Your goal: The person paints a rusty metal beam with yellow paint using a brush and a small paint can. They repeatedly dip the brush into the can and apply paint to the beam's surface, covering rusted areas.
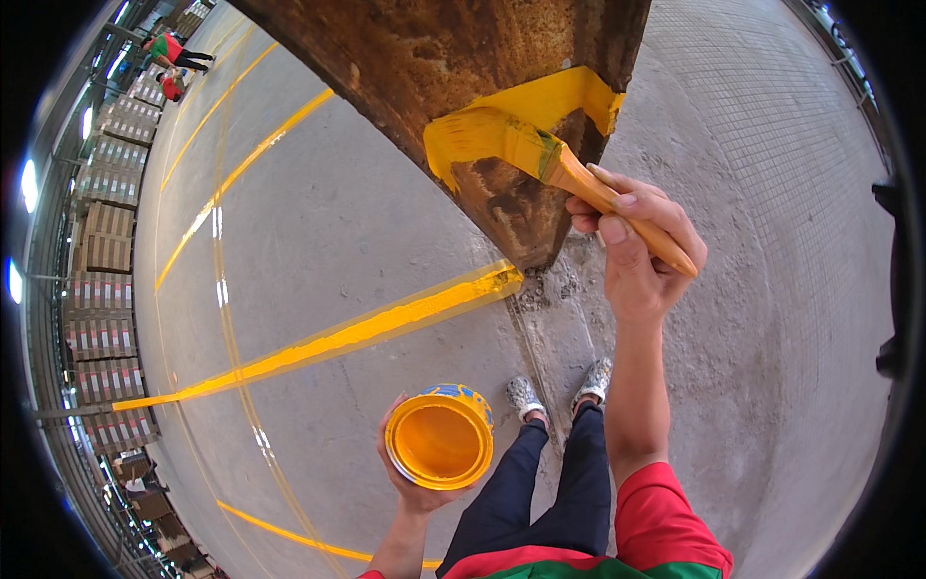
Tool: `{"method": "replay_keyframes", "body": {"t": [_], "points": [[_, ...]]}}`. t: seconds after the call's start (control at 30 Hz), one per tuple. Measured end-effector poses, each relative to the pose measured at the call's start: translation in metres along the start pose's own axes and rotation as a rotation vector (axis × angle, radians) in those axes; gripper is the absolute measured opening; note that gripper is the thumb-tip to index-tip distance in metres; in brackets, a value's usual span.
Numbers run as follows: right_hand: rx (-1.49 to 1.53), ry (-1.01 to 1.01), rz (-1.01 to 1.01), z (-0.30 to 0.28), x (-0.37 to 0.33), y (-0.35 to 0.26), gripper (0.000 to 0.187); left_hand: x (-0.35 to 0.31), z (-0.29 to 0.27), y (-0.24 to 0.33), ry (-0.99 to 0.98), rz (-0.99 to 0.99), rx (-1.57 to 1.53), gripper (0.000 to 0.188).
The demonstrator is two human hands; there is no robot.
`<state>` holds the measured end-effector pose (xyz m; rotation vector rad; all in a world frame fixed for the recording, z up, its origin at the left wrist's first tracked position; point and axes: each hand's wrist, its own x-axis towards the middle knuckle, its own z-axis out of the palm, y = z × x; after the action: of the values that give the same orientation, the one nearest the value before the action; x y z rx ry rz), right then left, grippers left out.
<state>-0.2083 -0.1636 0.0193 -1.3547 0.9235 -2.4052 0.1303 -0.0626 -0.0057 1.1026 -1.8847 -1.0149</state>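
The biggest thing is the grey floor [328, 222], with long yellow lines [371, 328] painted on it. Next comes a big, brown, rusty metal beam [463, 63] at the top, and its low end narrows close to one of those lines. A bright patch of yellow paint [463, 137] goes across the beam to its right edge, with brown rust above and below it. The can [486, 439] is smaller and has yellow paint inside; the left hand [417, 496] curls around its side and holds it, open top up. The brush [590, 183] is even smaller. The right hand [646, 232] pinches its orange handle between thumb and fingers, and its yellow bristles touch the painted patch. I think the step right now is brushing yellow onto the beam. The next move seems to need a light, steady stroke toward the brown part, with the can level.
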Motion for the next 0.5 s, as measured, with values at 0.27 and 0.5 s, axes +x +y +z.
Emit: {"method": "replay_keyframes", "body": {"t": [0.27, 0.5], "points": [[0.020, 0.056, 0.003, 0.0001, -0.0031, 0.0010, 0.017, 0.0011, -0.0013, -0.0023, -0.003, 0.003, -0.012, 0.133], [-0.071, 0.110, 0.002, -0.0038, -0.0078, -0.0023, 0.016, 0.0008, -0.0037, -0.0005, -0.013, -0.004, 0.020, 0.133]]}}
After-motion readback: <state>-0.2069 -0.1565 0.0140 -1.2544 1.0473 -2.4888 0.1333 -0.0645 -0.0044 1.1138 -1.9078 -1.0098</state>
